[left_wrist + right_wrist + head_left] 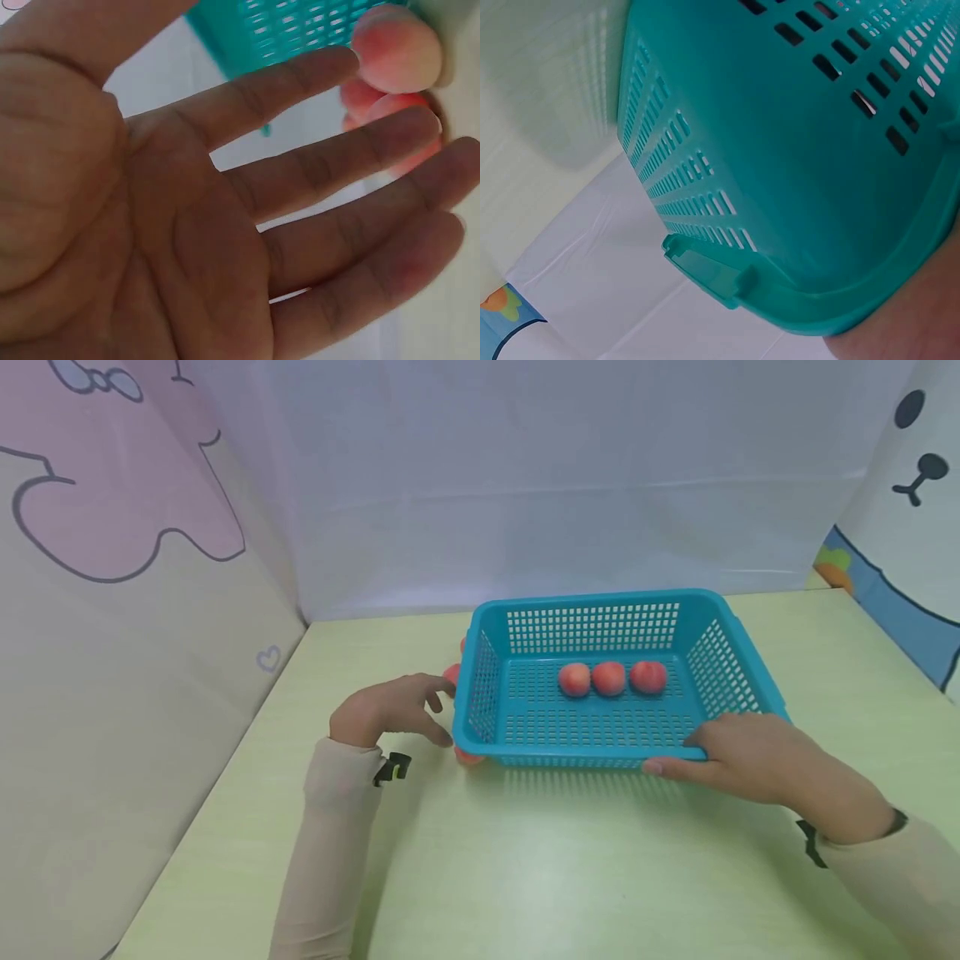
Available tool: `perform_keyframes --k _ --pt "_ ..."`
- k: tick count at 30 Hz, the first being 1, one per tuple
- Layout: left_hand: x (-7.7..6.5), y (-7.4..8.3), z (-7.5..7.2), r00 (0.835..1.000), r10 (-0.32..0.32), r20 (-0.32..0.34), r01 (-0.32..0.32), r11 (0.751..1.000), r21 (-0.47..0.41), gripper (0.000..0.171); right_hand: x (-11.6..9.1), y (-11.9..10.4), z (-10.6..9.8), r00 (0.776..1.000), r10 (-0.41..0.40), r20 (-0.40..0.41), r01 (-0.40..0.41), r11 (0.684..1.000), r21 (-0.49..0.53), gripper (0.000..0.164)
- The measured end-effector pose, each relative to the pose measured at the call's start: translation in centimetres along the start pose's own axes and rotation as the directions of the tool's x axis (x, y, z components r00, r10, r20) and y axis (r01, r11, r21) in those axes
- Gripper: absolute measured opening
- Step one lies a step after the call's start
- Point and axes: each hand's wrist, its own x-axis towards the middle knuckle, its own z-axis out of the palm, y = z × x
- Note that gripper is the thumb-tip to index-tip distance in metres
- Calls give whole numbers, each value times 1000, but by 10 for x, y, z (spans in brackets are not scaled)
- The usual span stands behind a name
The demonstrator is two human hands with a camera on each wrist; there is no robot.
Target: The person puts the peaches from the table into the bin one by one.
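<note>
A blue plastic basket (577,750) with grid-like holes holds three peaches (609,678) in a row on its floor. My right hand (761,760) grips the near rim close to the right corner, thumb on the outside. Just left of the basket, my left hand (393,706) reaches with spread, relaxed fingers and holds nothing. Several more peaches (397,51) lie along the basket's left side, close to the left fingertips. In the head view the basket wall partly hides them; one peach (469,757) peeks out under the near left corner.
The pale green table (510,877) extends in front of and around the basket. A white curtain (555,527) hangs behind the table. Cloth with cartoon prints (150,635) borders the left side, and another printed cloth (900,527) stands at the right.
</note>
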Motion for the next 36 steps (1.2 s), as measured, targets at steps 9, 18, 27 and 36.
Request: perform_keyframes --k 9,18,27,36 --pt "16 0 11 988 113 108 -102 990 -99 61 -1 -1 -3 1000 -11 20 11 1000 13 52" --pt "30 4 23 930 226 291 -157 957 -243 27 -1 0 -2 1000 -5 24 5 1000 15 50" --pt "35 6 29 917 283 281 -222 948 -228 22 0 -1 -2 1000 -6 14 6 1000 4 52" --pt "32 6 27 940 224 258 -176 964 -199 25 0 0 -2 1000 -2 14 2 1000 8 53"
